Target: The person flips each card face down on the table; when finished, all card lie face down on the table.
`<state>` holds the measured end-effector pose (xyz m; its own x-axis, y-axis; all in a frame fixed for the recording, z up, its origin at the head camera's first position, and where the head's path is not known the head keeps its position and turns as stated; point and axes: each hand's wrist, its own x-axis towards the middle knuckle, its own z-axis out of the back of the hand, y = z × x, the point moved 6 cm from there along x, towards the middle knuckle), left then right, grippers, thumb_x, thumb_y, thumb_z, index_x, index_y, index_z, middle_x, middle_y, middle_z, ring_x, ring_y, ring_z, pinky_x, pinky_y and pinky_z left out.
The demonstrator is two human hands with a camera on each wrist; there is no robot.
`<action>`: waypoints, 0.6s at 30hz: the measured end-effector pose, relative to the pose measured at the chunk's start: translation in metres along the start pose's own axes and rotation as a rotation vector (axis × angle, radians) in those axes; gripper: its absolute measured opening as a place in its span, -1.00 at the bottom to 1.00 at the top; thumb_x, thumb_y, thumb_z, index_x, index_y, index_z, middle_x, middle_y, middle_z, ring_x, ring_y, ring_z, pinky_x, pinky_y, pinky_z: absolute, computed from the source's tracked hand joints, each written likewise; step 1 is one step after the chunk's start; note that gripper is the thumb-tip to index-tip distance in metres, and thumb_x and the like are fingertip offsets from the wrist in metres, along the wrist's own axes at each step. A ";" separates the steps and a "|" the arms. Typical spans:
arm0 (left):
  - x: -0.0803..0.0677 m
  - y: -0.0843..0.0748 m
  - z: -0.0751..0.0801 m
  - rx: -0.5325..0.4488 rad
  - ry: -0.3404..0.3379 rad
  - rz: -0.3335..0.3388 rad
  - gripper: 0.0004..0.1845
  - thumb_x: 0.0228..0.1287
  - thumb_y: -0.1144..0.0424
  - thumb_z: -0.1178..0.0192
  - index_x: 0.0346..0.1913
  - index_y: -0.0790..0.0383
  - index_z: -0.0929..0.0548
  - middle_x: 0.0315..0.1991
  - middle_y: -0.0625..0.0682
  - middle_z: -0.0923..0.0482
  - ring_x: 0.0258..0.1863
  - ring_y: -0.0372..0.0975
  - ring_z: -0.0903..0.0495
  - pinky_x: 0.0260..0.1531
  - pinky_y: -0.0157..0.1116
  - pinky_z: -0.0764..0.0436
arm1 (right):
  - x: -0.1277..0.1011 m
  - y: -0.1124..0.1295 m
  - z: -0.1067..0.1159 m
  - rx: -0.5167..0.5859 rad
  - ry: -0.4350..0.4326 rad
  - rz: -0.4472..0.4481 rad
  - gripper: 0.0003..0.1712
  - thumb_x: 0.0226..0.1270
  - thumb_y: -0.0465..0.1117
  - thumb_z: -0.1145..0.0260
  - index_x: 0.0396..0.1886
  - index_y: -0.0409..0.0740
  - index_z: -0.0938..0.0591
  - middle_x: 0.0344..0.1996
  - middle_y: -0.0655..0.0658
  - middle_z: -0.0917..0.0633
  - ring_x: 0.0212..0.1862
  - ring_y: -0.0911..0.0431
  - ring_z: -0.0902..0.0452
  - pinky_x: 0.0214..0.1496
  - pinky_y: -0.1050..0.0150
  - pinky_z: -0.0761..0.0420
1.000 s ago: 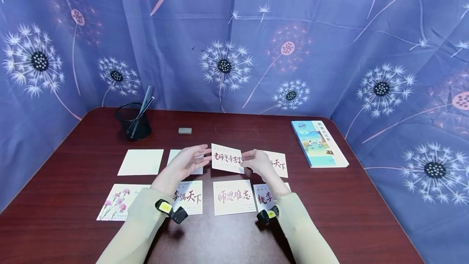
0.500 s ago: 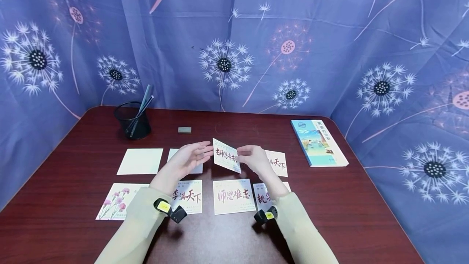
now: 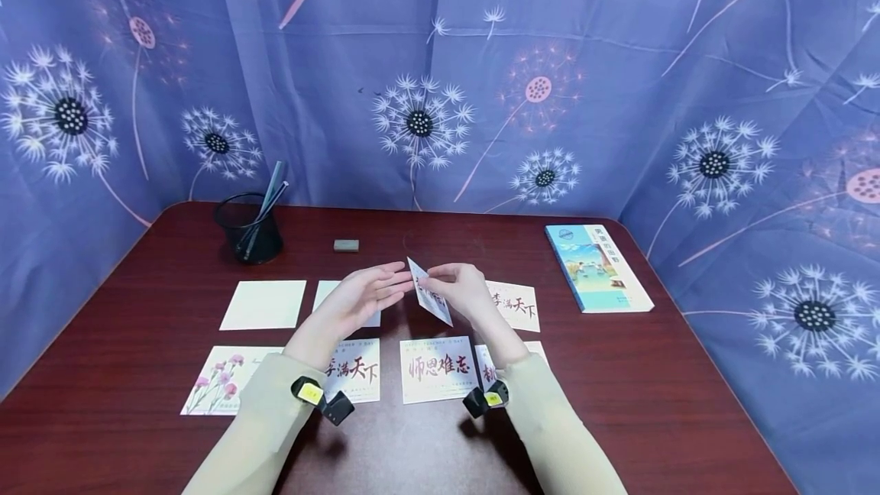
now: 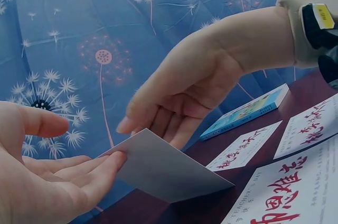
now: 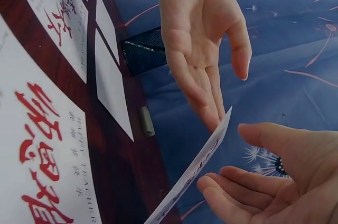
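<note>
From the head view I see my right hand (image 3: 462,290) pinching a white rectangular greeting card with red calligraphy (image 3: 431,299), held on edge above the dark red wooden table (image 3: 687,373), over the gap between the two rows of cards. My left hand (image 3: 360,298) faces it with fingers straight and spread, fingertips touching the card's upper corner. Below lie a flat card with red brush characters (image 3: 437,367) and a card printed with pink carnations (image 3: 218,379); a blank cream card (image 3: 264,304) lies further left. A black mesh pen holder (image 3: 249,228) stands at the far left, a small grey eraser (image 3: 347,245) near it, and a blue paperback book (image 3: 596,266) lies well apart on the right.

From the left wrist view I see the card's plain back (image 4: 169,170) tilted, the left fingertips (image 4: 108,168) touching its corner, palm relaxed and unclenched. The right hand (image 4: 195,84) reaches in above it, fingers behind the card's far edge.

From the right wrist view the card (image 5: 198,168) appears nearly edge-on, resting on the curled right fingers (image 5: 232,189), thumb above it. The left hand (image 5: 203,39) hangs spread, its fingertips at the card's top edge.
</note>
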<state>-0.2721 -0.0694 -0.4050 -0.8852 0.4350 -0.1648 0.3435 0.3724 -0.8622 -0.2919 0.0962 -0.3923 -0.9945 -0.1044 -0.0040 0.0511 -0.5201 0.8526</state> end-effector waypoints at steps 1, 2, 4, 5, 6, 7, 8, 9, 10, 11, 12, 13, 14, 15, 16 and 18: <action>0.000 0.000 -0.001 0.002 0.003 -0.002 -0.41 0.52 0.36 0.31 0.51 0.49 0.10 0.50 0.43 0.02 0.48 0.16 -0.07 0.50 -0.06 -0.05 | 0.000 0.001 0.000 -0.001 0.000 0.006 -0.62 0.18 -0.09 -0.44 -0.08 -0.22 -0.75 -0.16 -0.20 -0.78 -0.01 0.01 -0.69 0.06 0.13 -0.62; -0.001 -0.001 -0.002 -0.003 0.005 -0.002 -0.41 0.52 0.36 0.31 0.51 0.49 0.09 0.50 0.42 0.02 0.48 0.16 -0.07 0.50 -0.07 -0.05 | 0.000 0.002 0.000 0.001 0.003 0.008 -0.61 0.18 -0.08 -0.44 -0.07 -0.22 -0.74 -0.15 -0.20 -0.78 0.00 0.00 -0.68 0.08 0.11 -0.62; -0.001 -0.001 -0.002 -0.001 0.012 -0.006 -0.42 0.53 0.35 0.31 0.51 0.49 0.09 0.49 0.43 0.01 0.48 0.16 -0.08 0.50 -0.08 -0.07 | 0.000 0.004 0.000 0.011 0.010 0.010 -0.60 0.18 -0.08 -0.45 -0.06 -0.23 -0.74 -0.14 -0.21 -0.78 0.02 0.00 -0.68 0.10 0.10 -0.61; -0.001 -0.001 -0.003 0.002 0.016 -0.008 -0.42 0.53 0.35 0.31 0.51 0.49 0.09 0.49 0.43 0.01 0.48 0.16 -0.08 0.50 -0.08 -0.08 | 0.000 0.004 0.000 0.018 0.010 0.011 -0.60 0.16 -0.08 -0.46 -0.07 -0.23 -0.74 -0.15 -0.21 -0.78 0.01 0.00 -0.68 0.10 0.10 -0.62; -0.001 -0.001 -0.003 0.006 0.020 -0.009 -0.42 0.53 0.34 0.32 0.51 0.49 0.09 0.49 0.43 0.01 0.47 0.16 -0.08 0.50 -0.09 -0.09 | 0.000 0.005 0.000 0.023 0.012 0.010 -0.60 0.15 -0.08 -0.47 -0.07 -0.23 -0.74 -0.15 -0.21 -0.78 0.00 0.01 -0.68 0.09 0.11 -0.62; -0.002 -0.001 -0.003 0.005 0.023 -0.009 -0.42 0.54 0.34 0.31 0.51 0.48 0.09 0.49 0.43 0.01 0.47 0.16 -0.07 0.49 -0.10 -0.10 | 0.000 0.005 -0.001 0.025 0.013 0.011 -0.59 0.15 -0.08 -0.48 -0.07 -0.23 -0.74 -0.16 -0.21 -0.78 -0.01 0.01 -0.69 0.07 0.12 -0.63; -0.002 -0.001 -0.003 0.000 0.025 -0.010 -0.42 0.54 0.34 0.31 0.51 0.48 0.09 0.49 0.42 0.01 0.47 0.15 -0.07 0.49 -0.10 -0.10 | 0.000 0.006 -0.001 0.028 0.015 0.011 -0.59 0.14 -0.09 -0.48 -0.07 -0.23 -0.74 -0.16 -0.21 -0.78 -0.01 0.01 -0.69 0.06 0.13 -0.63; -0.002 -0.001 -0.003 0.003 0.026 -0.010 -0.42 0.54 0.34 0.32 0.51 0.48 0.09 0.49 0.42 0.01 0.47 0.15 -0.07 0.49 -0.11 -0.12 | 0.000 0.006 -0.001 0.032 0.015 0.006 -0.58 0.12 -0.09 -0.50 -0.07 -0.23 -0.74 -0.16 -0.21 -0.78 -0.02 0.02 -0.69 0.06 0.14 -0.64; -0.002 -0.001 -0.003 0.003 0.026 -0.009 -0.42 0.54 0.34 0.31 0.51 0.48 0.09 0.49 0.42 0.00 0.47 0.15 -0.08 0.49 -0.12 -0.13 | 0.000 0.006 -0.001 0.035 0.016 0.003 -0.57 0.10 -0.09 -0.51 -0.07 -0.23 -0.73 -0.15 -0.21 -0.78 -0.02 0.02 -0.69 0.05 0.14 -0.65; -0.002 0.000 -0.003 0.002 0.026 -0.008 -0.42 0.54 0.34 0.31 0.51 0.47 0.08 0.49 0.42 0.01 0.47 0.15 -0.08 0.49 -0.13 -0.14 | 0.000 0.007 -0.002 0.036 0.017 0.002 -0.57 0.09 -0.09 -0.52 -0.07 -0.23 -0.73 -0.15 -0.21 -0.78 -0.02 0.02 -0.69 0.04 0.15 -0.65; -0.002 0.000 -0.003 0.005 0.028 -0.009 -0.42 0.54 0.34 0.31 0.51 0.47 0.09 0.50 0.42 0.01 0.48 0.16 -0.07 0.48 -0.13 -0.15 | 0.000 0.007 -0.002 0.037 0.019 -0.001 -0.56 0.08 -0.09 -0.52 -0.06 -0.23 -0.73 -0.14 -0.21 -0.78 -0.02 0.02 -0.69 0.03 0.15 -0.66; -0.002 0.000 -0.003 0.006 0.029 -0.009 -0.42 0.53 0.34 0.31 0.51 0.47 0.08 0.49 0.42 0.01 0.48 0.16 -0.07 0.48 -0.14 -0.15 | 0.000 0.007 -0.002 0.039 0.021 -0.002 -0.55 0.08 -0.10 -0.53 -0.06 -0.24 -0.73 -0.14 -0.21 -0.78 -0.01 0.02 -0.69 0.03 0.15 -0.66; -0.002 0.000 -0.004 0.006 0.028 -0.009 -0.42 0.53 0.34 0.31 0.51 0.47 0.08 0.49 0.42 0.01 0.48 0.16 -0.07 0.48 -0.14 -0.16 | 0.000 0.008 -0.002 0.044 0.023 -0.008 -0.54 0.07 -0.10 -0.54 -0.06 -0.23 -0.73 -0.13 -0.21 -0.78 -0.01 0.02 -0.69 0.03 0.15 -0.66; -0.002 0.000 -0.004 0.007 0.028 -0.009 -0.42 0.53 0.35 0.31 0.51 0.47 0.08 0.49 0.42 0.01 0.48 0.16 -0.08 0.48 -0.14 -0.17 | 0.000 0.008 -0.002 0.049 0.024 -0.014 -0.54 0.06 -0.11 -0.54 -0.05 -0.23 -0.73 -0.13 -0.20 -0.78 -0.01 0.02 -0.69 0.03 0.16 -0.66; -0.002 0.000 -0.004 0.004 0.028 -0.010 -0.42 0.52 0.35 0.31 0.51 0.47 0.07 0.49 0.42 0.01 0.48 0.16 -0.07 0.48 -0.14 -0.16 | 0.000 0.008 -0.002 0.051 0.025 -0.014 -0.55 0.06 -0.12 -0.54 -0.06 -0.24 -0.73 -0.13 -0.20 -0.78 -0.01 0.02 -0.69 0.03 0.16 -0.66; -0.002 0.000 -0.004 0.000 0.027 -0.013 -0.42 0.52 0.35 0.31 0.51 0.46 0.07 0.49 0.42 0.00 0.48 0.16 -0.08 0.48 -0.14 -0.16 | 0.000 0.009 -0.003 0.058 0.026 -0.017 -0.57 0.06 -0.15 -0.54 -0.07 -0.24 -0.73 -0.15 -0.20 -0.78 -0.01 0.02 -0.69 0.04 0.17 -0.65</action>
<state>-0.2690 -0.0664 -0.4029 -0.8809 0.4522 -0.1402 0.3317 0.3782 -0.8643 -0.2909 0.0896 -0.3862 -0.9924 -0.1186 -0.0320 0.0280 -0.4720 0.8811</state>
